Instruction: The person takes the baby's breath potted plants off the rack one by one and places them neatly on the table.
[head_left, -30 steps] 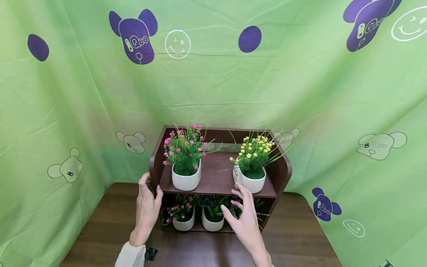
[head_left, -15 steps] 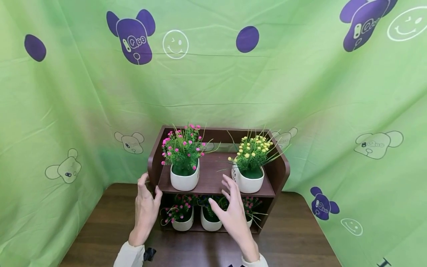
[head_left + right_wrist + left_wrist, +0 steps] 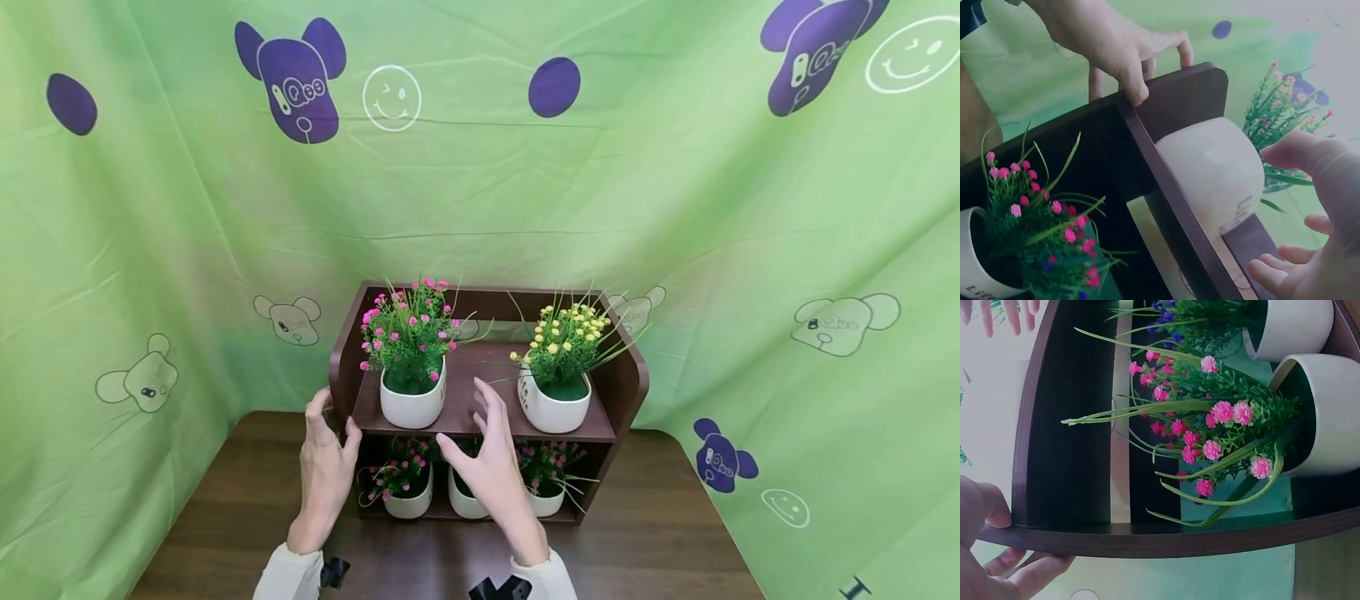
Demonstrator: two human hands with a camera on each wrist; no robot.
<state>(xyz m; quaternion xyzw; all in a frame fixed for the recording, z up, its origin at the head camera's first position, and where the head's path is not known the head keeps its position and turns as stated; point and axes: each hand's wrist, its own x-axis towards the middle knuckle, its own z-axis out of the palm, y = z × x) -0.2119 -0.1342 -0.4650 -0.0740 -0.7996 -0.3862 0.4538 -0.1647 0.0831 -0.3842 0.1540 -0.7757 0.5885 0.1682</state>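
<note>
My left hand (image 3: 324, 467) grips the left side panel of a dark brown two-tier wooden shelf (image 3: 480, 367), thumb at the front edge and fingers on the outside. Pink flowers fill a white pot (image 3: 411, 404) at the left of the upper tier; yellow ones fill another white pot (image 3: 555, 410) at its right. Between these two, in front of the upper board, my right hand (image 3: 491, 467) hovers with spread fingers, holding nothing. In the right wrist view its thumb (image 3: 1291, 150) overlaps the edge of the pink-flowered pot (image 3: 1210, 169).
On the lower tier stand three white pots: pink flowers in the left pot (image 3: 408, 504), a middle pot (image 3: 467, 504) partly behind my right hand, and a right pot (image 3: 546, 504) with pink flowers. The shelf stands on a brown wooden table (image 3: 660, 533), surrounded by green printed cloth (image 3: 480, 183).
My right hand has moved left, from in front of the yellow-flowered pot towards the pink-flowered one. The left hand keeps its grip on the shelf's side. The pots stand where they were.
</note>
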